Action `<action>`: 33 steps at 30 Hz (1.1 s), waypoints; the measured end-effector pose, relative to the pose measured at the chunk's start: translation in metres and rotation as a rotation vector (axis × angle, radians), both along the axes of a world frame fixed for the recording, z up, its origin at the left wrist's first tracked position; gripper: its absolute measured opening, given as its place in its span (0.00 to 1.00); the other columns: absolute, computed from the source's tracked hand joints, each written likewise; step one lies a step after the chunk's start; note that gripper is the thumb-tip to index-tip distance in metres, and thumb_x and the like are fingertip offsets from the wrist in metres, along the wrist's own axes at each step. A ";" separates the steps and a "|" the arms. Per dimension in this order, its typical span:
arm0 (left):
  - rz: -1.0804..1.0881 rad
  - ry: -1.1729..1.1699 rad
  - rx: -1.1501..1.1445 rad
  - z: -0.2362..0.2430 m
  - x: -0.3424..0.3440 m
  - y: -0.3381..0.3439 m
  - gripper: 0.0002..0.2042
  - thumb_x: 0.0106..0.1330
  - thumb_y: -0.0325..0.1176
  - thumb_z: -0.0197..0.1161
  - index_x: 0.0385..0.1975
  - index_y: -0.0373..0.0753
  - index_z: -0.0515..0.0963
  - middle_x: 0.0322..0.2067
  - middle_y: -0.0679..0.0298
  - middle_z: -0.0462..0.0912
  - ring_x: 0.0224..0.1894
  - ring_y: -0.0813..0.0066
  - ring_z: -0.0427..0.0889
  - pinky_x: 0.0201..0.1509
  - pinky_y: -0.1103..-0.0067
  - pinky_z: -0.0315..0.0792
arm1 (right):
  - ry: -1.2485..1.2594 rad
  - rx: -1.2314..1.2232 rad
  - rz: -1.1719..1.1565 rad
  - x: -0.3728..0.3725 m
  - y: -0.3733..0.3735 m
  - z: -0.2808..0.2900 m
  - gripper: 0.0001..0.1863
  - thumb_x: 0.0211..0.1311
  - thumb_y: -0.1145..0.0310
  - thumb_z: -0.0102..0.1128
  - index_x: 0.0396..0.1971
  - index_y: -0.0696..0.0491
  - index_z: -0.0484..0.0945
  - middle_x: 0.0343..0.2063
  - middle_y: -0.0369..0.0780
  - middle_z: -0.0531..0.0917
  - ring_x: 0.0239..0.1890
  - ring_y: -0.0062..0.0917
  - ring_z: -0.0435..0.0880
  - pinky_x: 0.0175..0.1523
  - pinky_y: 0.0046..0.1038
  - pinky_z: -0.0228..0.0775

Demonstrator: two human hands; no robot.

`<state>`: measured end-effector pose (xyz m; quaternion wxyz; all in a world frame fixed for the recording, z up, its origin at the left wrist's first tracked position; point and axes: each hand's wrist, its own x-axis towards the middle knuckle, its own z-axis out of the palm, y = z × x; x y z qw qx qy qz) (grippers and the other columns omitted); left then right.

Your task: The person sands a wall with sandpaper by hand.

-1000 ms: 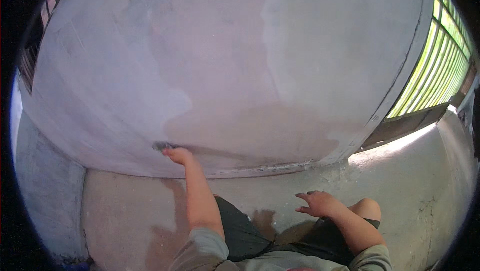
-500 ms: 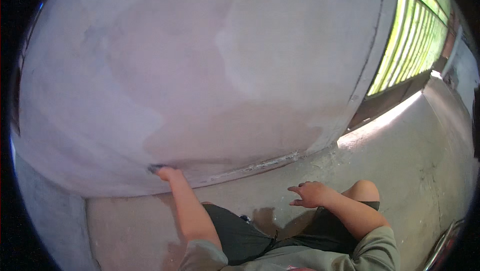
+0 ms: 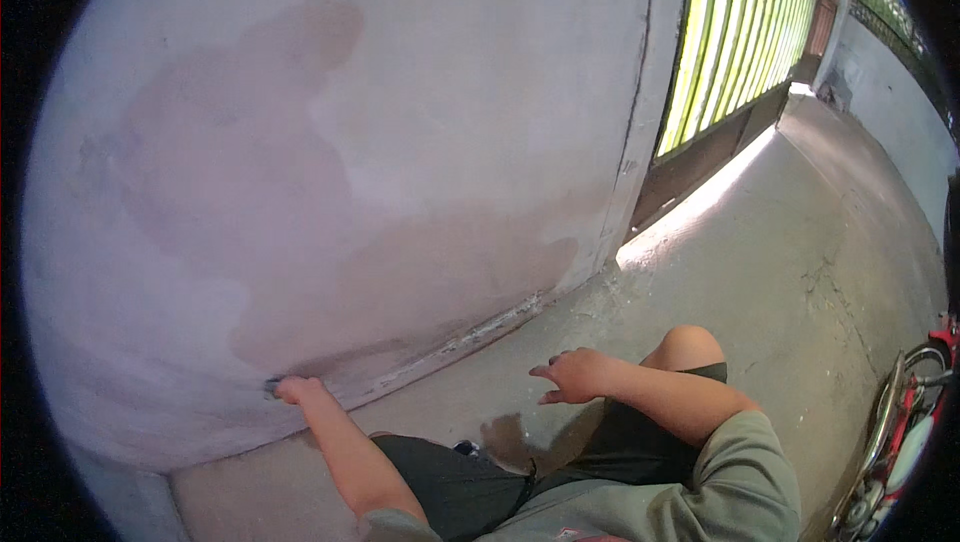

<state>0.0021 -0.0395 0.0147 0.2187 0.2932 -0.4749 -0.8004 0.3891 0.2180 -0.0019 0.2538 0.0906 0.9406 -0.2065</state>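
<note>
Low on the pale wall (image 3: 450, 122), my left hand (image 3: 297, 389) is closed round a small dark thing (image 3: 272, 387) held against the surface. What kind of thing it is, I cannot make out, as the hand covers most of it. My right hand (image 3: 578, 377) hovers in front of my right knee (image 3: 690, 346), its forefinger and thumb stretched out and apart, with nothing seen in it. Darker, damp-looking patches (image 3: 430, 267) spread over the wall above and to the right of my left hand.
A chipped ledge (image 3: 450, 347) runs along the wall's foot. To the right stands a barred gate (image 3: 740, 52) with light under it. A red motorbike (image 3: 905, 432) is at the right edge. Beneath me lies grey concrete floor (image 3: 740, 262).
The view has turned to the right, bringing the motorbike and more of the gate side into sight. My left hand stays at the wall's lower part; my right hand keeps its pose.
</note>
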 end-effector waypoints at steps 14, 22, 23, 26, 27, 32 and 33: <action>-0.104 -0.052 0.133 -0.006 -0.011 -0.016 0.31 0.80 0.48 0.36 0.70 0.26 0.60 0.70 0.43 0.62 0.71 0.54 0.65 0.77 0.66 0.56 | 0.119 -0.003 0.012 0.000 0.001 -0.009 0.36 0.67 0.40 0.55 0.67 0.48 0.68 0.46 0.51 0.83 0.51 0.48 0.82 0.53 0.47 0.76; -0.073 0.473 -0.444 0.005 0.010 0.009 0.36 0.80 0.54 0.37 0.73 0.26 0.53 0.74 0.45 0.55 0.74 0.56 0.60 0.78 0.66 0.53 | 0.101 -0.021 0.007 -0.001 0.000 -0.008 0.35 0.67 0.40 0.55 0.66 0.48 0.69 0.46 0.51 0.83 0.51 0.48 0.82 0.53 0.47 0.76; -0.006 0.504 -0.482 0.008 0.008 0.011 0.32 0.80 0.46 0.39 0.71 0.23 0.54 0.73 0.42 0.55 0.73 0.51 0.60 0.78 0.66 0.51 | 0.087 -0.015 0.015 -0.002 -0.001 -0.008 0.35 0.67 0.40 0.55 0.66 0.48 0.68 0.46 0.52 0.83 0.51 0.48 0.82 0.53 0.47 0.76; 0.028 0.358 -0.505 0.014 0.010 0.011 0.37 0.79 0.56 0.37 0.72 0.26 0.54 0.74 0.45 0.53 0.76 0.56 0.56 0.79 0.68 0.50 | 0.075 -0.010 0.014 -0.001 -0.001 -0.007 0.36 0.67 0.40 0.55 0.67 0.48 0.68 0.46 0.51 0.83 0.51 0.48 0.82 0.53 0.47 0.76; 0.032 0.405 -0.580 0.017 0.011 0.011 0.39 0.79 0.59 0.36 0.73 0.26 0.54 0.75 0.46 0.53 0.77 0.58 0.55 0.79 0.68 0.49 | 0.061 -0.015 0.006 -0.001 -0.001 -0.006 0.36 0.67 0.40 0.55 0.67 0.48 0.68 0.46 0.51 0.83 0.51 0.48 0.82 0.53 0.46 0.76; -0.082 0.155 -0.030 0.025 0.024 0.019 0.41 0.76 0.62 0.36 0.73 0.28 0.51 0.75 0.45 0.47 0.77 0.57 0.52 0.79 0.66 0.47 | 0.099 -0.004 0.001 0.003 0.000 -0.007 0.36 0.67 0.40 0.55 0.67 0.48 0.68 0.47 0.51 0.83 0.51 0.48 0.82 0.54 0.47 0.76; -0.104 0.204 -0.059 0.024 0.024 0.020 0.41 0.76 0.62 0.36 0.74 0.28 0.49 0.76 0.45 0.43 0.78 0.56 0.50 0.79 0.66 0.45 | 0.098 0.010 -0.003 0.003 -0.001 -0.007 0.35 0.67 0.40 0.56 0.66 0.48 0.69 0.47 0.51 0.83 0.51 0.48 0.82 0.54 0.47 0.75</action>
